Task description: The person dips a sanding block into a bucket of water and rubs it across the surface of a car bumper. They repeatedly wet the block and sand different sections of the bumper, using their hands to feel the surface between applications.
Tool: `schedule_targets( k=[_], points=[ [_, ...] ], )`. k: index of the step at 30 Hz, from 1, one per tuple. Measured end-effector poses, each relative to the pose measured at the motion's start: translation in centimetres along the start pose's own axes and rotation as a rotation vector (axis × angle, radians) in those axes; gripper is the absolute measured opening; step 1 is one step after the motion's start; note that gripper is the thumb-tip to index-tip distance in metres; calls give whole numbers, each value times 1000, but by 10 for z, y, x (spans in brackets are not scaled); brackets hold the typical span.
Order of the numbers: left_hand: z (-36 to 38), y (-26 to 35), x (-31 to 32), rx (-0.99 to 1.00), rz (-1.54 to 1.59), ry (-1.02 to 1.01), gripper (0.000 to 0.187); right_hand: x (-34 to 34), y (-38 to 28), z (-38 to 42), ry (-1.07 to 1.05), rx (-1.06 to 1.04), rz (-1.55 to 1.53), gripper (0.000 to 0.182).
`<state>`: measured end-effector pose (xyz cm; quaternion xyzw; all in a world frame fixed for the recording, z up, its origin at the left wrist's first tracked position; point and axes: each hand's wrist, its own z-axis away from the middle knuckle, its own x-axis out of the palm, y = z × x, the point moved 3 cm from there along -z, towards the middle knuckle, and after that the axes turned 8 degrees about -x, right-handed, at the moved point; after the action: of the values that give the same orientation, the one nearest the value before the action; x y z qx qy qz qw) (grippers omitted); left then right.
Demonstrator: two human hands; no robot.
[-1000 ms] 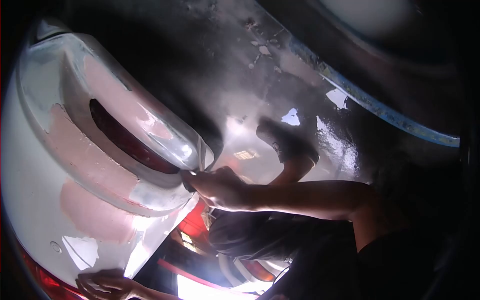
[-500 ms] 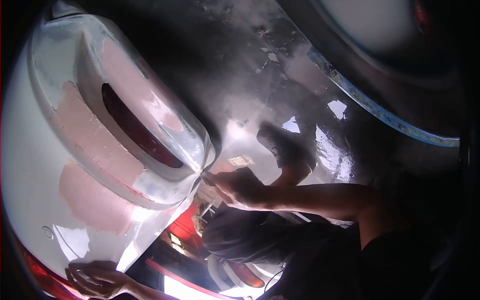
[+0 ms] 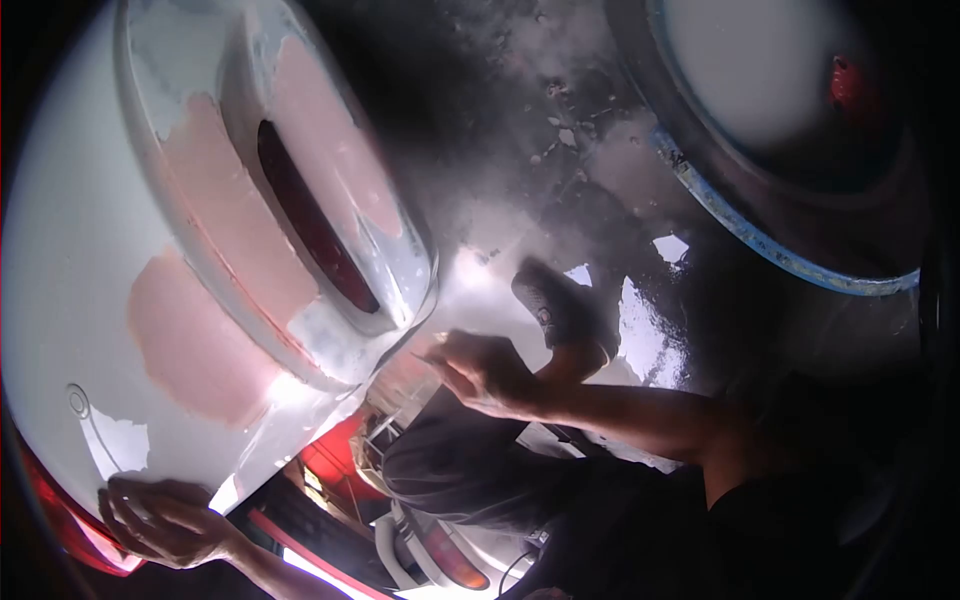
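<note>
A white car bumper (image 3: 60,250) with pinkish filler patches (image 3: 205,345) and a dark red reflector strip (image 3: 310,225) fills the left side. My left hand (image 3: 165,520) lies against its lower part beside the red tail light (image 3: 85,525), fingers slightly bent and apart. Just off the bumper's corner is my right hand (image 3: 488,375), thumb and fingers pinched together. Something thin may show at the fingertips, but I cannot make out what it is. A small gap separates those fingertips from the bumper's edge.
My shoe (image 3: 560,305) rests on the grey, stained floor (image 3: 600,190), which has shiny patches. Another curved vehicle part with a blue scuffed edge (image 3: 770,250) is at the upper right. Behind my dark-clothed knee (image 3: 430,460) are a red object (image 3: 335,452) and another vehicle's orange light (image 3: 455,560).
My right hand has come away from the bumper's corner, leaving a small gap. The view has shifted, so the bumper sits farther up and right. My left hand stays by the tail light.
</note>
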<state>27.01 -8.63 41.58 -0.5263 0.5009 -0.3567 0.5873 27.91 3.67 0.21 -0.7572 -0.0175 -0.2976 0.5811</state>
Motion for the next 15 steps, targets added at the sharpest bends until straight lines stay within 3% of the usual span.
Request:
schedule_targets(
  k=[4,11,13,15],
  points=[
    [0,-5,2,0,-2,16,31,-16,-10,-46,17,21,4,14],
    [-4,-4,-1,-15,85,41,33,-10,-22,-73,-118,99,323,13],
    [-5,-6,1,27,37,51,30,-16,-40,-88,-52,111,298,13],
    [-5,-3,0,-73,60,84,27,-14,-44,-97,-99,135,326,15]
  ],
)
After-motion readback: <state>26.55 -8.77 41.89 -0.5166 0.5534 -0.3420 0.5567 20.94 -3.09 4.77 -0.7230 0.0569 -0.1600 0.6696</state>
